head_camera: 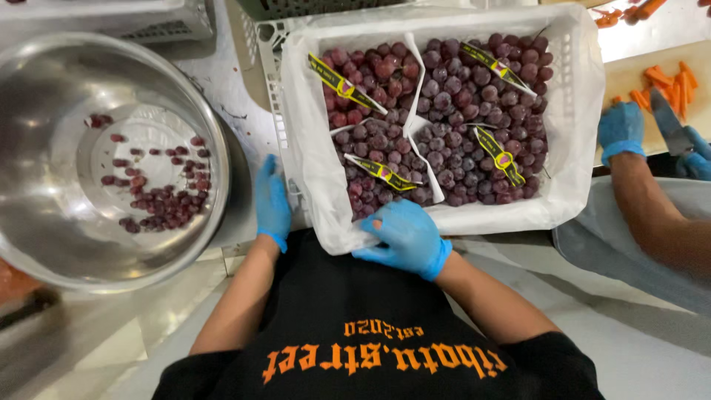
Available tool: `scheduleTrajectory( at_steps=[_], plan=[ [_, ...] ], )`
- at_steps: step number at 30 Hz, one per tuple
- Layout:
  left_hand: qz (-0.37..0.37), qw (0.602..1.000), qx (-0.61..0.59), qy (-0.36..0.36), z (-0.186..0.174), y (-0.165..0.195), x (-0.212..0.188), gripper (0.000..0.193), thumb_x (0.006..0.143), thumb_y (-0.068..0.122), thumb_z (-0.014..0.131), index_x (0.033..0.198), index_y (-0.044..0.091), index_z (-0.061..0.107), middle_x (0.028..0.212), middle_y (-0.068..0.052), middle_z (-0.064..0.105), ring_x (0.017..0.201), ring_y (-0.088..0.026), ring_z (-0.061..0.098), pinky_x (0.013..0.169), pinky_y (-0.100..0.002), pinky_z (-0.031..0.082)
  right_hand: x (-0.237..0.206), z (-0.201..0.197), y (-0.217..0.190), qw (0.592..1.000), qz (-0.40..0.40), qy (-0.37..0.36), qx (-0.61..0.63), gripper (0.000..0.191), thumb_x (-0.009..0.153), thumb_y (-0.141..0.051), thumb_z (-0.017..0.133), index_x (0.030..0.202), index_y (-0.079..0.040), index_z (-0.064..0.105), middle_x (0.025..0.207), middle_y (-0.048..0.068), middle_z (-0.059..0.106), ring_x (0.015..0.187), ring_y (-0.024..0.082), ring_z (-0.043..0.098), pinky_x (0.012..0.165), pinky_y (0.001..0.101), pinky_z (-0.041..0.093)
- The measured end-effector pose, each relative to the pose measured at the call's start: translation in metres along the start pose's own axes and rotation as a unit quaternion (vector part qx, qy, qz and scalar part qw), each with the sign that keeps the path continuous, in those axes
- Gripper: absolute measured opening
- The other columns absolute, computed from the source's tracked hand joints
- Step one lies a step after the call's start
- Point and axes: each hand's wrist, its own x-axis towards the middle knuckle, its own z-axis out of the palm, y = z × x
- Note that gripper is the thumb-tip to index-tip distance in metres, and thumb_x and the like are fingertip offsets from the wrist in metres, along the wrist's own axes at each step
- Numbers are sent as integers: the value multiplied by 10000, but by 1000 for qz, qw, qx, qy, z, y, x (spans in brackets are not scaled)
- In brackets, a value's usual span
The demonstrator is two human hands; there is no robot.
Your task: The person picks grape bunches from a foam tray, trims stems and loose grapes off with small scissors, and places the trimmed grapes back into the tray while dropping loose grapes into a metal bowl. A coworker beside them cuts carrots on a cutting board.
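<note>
Left hand flat on crate side, steadying. Right hand cupped loosely over near grapes, pinching nothing. Bowl close left for loose ones.

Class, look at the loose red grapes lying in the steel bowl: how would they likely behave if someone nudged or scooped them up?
The loose grapes are small and round, so they would probably roll down the curved steel bowl when nudged. They look thin-skinned, so likely bruise if squeezed. Glossy skins suggest they may slip from gloved fingers.
</note>
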Motion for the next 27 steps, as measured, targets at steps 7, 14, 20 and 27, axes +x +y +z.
scheduleTrajectory(
  at_steps=[7,14,20,27],
  plan=[
    [363,928,81,32,-33,122,19,530,1043,344,564,1465,25,529,1501,-186,568,1421,-352,529,1217,-448,393,-9,-51,33,959,96,253,84,127,901,-93,712,1019,-66,746,904,75,701,788,212,660,763,364,520],
    [414,885,200,-66,53,163,89,606,866,284,787,1367,25,565,1500,-215,495,1397,-407,456,1142,-501,371,107,-93,112,949,127,262,121,270,967,-163,677,1216,-66,716,978,94,658,865,228,641,781,361,567],
    [355,912,200,-42,93,173,98,505,826,277,801,1232,49,607,1218,-159,602,1123,-382,548,912,-535,428,136,-85,123,955,73,174,-227,118,889,-181,766,958,-105,710,930,137,648,911,374,611,779,504,485],
    [420,877,220,-78,107,182,123,235,888,199,773,1078,152,643,1091,-99,621,1063,-332,577,906,-496,471,116,-94,131,965,135,151,-167,101,874,-173,759,872,-93,696,898,142,643,901,380,616,765,495,488]
  ],
)
